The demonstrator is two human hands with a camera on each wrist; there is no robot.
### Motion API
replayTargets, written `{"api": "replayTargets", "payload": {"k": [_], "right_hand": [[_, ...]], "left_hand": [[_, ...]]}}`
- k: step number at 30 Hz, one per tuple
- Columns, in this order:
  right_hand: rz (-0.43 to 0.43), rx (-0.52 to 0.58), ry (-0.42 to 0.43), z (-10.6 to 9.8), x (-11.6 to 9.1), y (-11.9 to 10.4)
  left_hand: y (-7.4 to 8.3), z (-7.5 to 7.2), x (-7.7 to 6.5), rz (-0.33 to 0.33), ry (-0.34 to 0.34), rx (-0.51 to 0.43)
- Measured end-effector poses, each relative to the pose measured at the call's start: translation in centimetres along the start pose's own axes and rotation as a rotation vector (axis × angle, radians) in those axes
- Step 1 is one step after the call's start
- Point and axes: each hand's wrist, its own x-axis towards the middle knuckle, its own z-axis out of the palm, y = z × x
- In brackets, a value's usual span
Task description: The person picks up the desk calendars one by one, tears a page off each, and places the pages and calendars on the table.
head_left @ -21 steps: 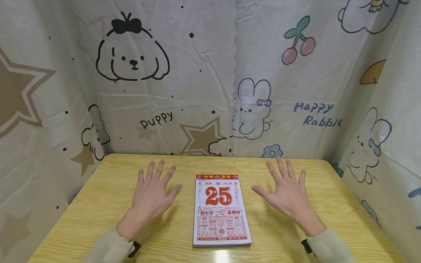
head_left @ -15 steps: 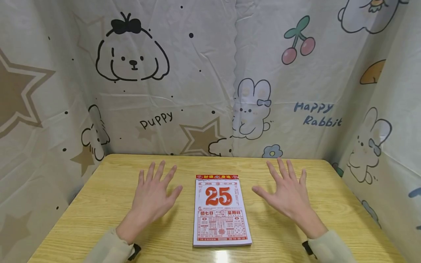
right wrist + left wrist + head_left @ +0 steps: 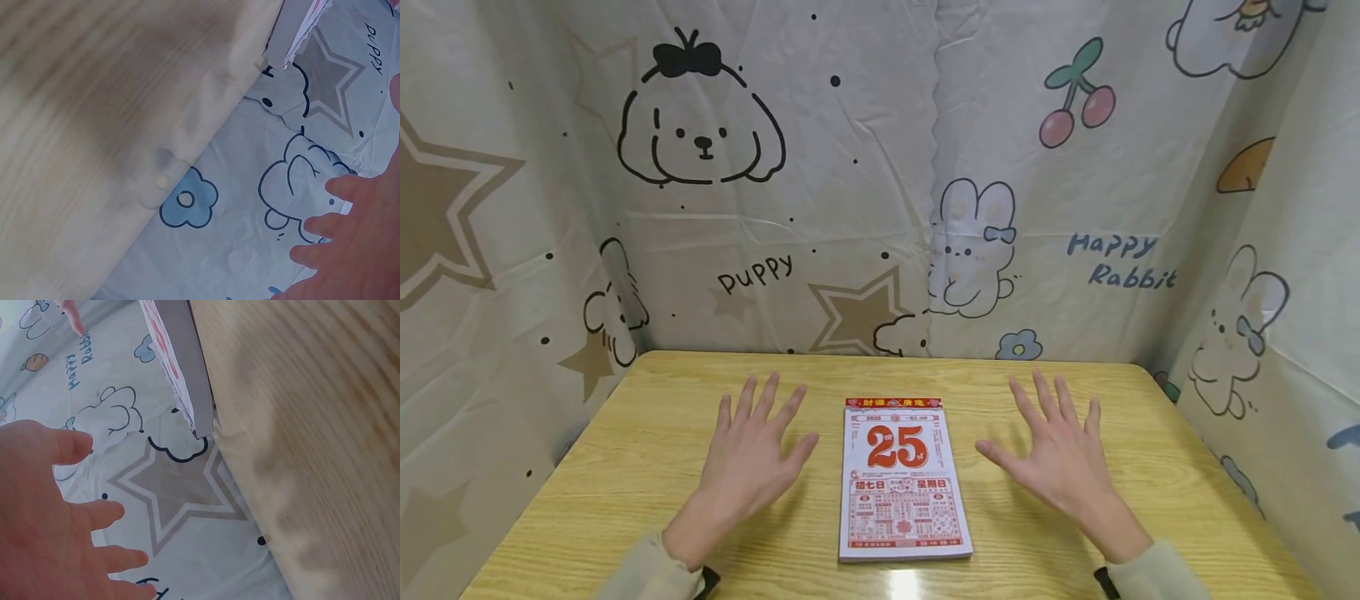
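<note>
Evidently empty: fingers spread wide on left hand (image 3: 748, 458) and right hand (image 3: 1063, 458), both held above the table (image 3: 625, 433). Calendar pad (image 3: 905, 496) lies flat between them, untouched; the gaps presumably keep its printed face unobstructed. Patterned curtain (image 3: 820, 167) hangs behind.

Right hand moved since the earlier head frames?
Yes: in the head view, the right hand has shifted slightly down the image, away from the table's far edge.
</note>
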Motion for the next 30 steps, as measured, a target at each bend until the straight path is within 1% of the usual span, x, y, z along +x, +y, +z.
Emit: {"api": "replayTargets", "payload": {"k": [10, 20, 30], "right_hand": [[-0.005, 0.001, -0.007, 0.0, -1.2, -0.6], [-0.039, 0.026, 0.005, 0.2, -1.9, -1.4], [-0.039, 0.034, -0.018, 0.2, -2.4, -2.4]], "left_hand": [[0.5, 0.2, -0.6, 0.007, 0.006, -0.013], [0.9, 0.5, -1.3, 0.017, -0.012, -0.016], [1.4, 0.5, -1.6, 0.026, -0.021, -0.038]]}}
